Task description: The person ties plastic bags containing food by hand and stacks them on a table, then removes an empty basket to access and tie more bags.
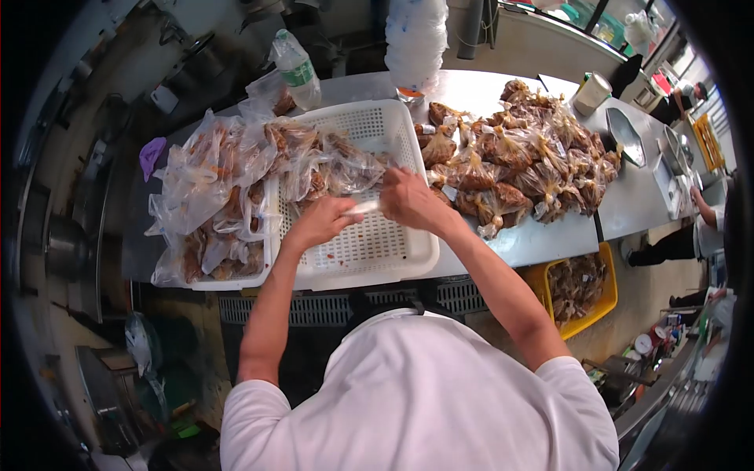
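Observation:
My left hand is closed over the white perforated basket, pinching one end of a small white strip that looks like plastic. Close by on the right, my right hand is closed and slightly blurred at the strip's other end; what its fingers grip is hidden. Just beyond both hands, clear plastic bags of brown food lie in the basket. A larger heap of open-topped bags fills the left side. On the steel table to the right is a pile of knotted bags.
A green-labelled plastic bottle and a tall stack of clear plastic containers stand at the back. A yellow crate of bags sits below the table, right. Another person is at the far right.

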